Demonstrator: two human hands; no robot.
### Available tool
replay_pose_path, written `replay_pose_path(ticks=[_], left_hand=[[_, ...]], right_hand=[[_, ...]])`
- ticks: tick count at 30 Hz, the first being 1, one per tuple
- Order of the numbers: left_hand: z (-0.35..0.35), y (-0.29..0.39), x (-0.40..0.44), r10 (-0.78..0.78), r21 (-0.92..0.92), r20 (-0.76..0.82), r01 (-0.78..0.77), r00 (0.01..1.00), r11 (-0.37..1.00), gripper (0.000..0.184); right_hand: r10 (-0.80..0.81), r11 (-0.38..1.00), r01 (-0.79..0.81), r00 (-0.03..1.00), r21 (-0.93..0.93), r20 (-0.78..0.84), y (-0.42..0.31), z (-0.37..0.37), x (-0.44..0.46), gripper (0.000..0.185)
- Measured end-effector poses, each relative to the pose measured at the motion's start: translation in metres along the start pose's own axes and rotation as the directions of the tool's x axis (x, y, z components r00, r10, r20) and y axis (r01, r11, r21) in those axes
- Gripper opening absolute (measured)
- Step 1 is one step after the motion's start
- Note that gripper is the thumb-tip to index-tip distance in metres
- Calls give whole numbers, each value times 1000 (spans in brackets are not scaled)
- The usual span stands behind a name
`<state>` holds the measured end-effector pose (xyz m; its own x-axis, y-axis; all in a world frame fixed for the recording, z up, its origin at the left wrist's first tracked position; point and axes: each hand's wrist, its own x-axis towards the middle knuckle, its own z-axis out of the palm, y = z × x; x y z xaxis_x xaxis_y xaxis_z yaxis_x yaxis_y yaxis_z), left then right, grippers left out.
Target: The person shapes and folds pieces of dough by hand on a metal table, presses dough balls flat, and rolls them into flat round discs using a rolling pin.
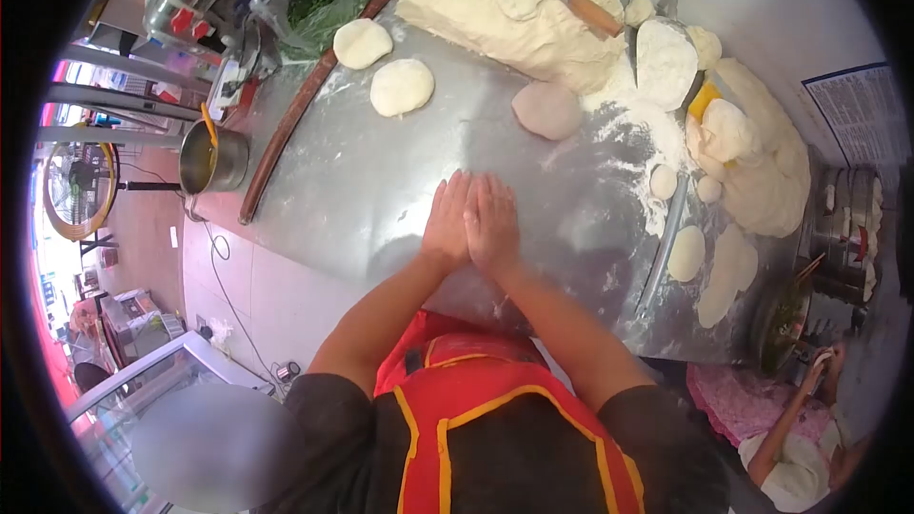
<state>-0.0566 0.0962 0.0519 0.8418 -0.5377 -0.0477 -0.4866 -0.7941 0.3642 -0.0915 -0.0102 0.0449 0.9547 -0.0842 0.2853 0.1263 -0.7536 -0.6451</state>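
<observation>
1. We identify a pinkish-beige dough disc (547,109), rounded and flattened, lying flat on the metal table (324,200).
2. We locate its upper edge close to the long dough slab (495,14); contact cannot be confirmed.
3. We note a pale dough disc (402,88), thick, smooth, lying flat.
4. We find a similar second disc (362,43) just beside it.

so on the table (362,181): left hand (446,219) and right hand (493,224) together mid-table | dough round (547,110) just past them, bit right | two more rounds (402,88) far left | dough slab (505,14) along far edge | pot (228,167) left of rod (303,103) | dough mound (773,176) on right
</observation>
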Motion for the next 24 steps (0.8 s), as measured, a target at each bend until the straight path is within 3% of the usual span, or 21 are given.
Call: replay_pose_path(ticks=[2,5,6,7,9,10,12,13,14,16,18,22,24], left_hand=[[-2,-3,1,41,12,-20,-41,999,999,60],[5,-12,-5,110,89,-97,-102,989,991,60],[12,-19,-12,38,-222,-174,-76,984,972,58],[13,-26,-16,-58,-512,-228,-69,972,856,56],[3,-51,-27,-260,-669,-211,55,942,742,51],[-24,-65,-34,-355,-566,-185,196,916,801,49],[-51,-86,-55,-462,-669,-261,186,848,720,46],[-55,-108,-60,-421,-542,-343,189,840,819,47],[-58,-130,-66,-370,-399,-412,200,833,895,48],[-73,-173,-68,-416,-188,-472,372,777,909,54],[-97,-211,-65,-310,40,-572,403,760,914,61],[-112,-273,-49,-390,122,-498,508,774,853,61],[-116,-291,-41,-428,139,-449,535,784,834,58]], right_hand=[[-16,999,15,999,-42,-42,-1,1,5,52],[164,986,-144,925,-84,342,11,-3,23,55],[220,938,-277,940,207,261,14,-17,12,53],[288,800,-348,937,489,197,17,-30,6,52],[274,891,-287,958,352,88,24,-33,2,53],[261,925,-262,964,276,40,28,-33,-3,53],[223,969,-215,973,122,-54,32,-29,-11,54],[188,982,-184,977,46,-105,32,-25,-7,55],[65,995,-68,997,-73,-33,19,-23,1,57],[-143,945,183,977,-270,160,-22,-21,11,64],[-117,945,170,973,-278,199,-25,-12,8,68],[102,970,-44,966,-238,239,-31,-31,-10,70],[169,947,-114,972,-301,163,-5,-46,-28,69]])
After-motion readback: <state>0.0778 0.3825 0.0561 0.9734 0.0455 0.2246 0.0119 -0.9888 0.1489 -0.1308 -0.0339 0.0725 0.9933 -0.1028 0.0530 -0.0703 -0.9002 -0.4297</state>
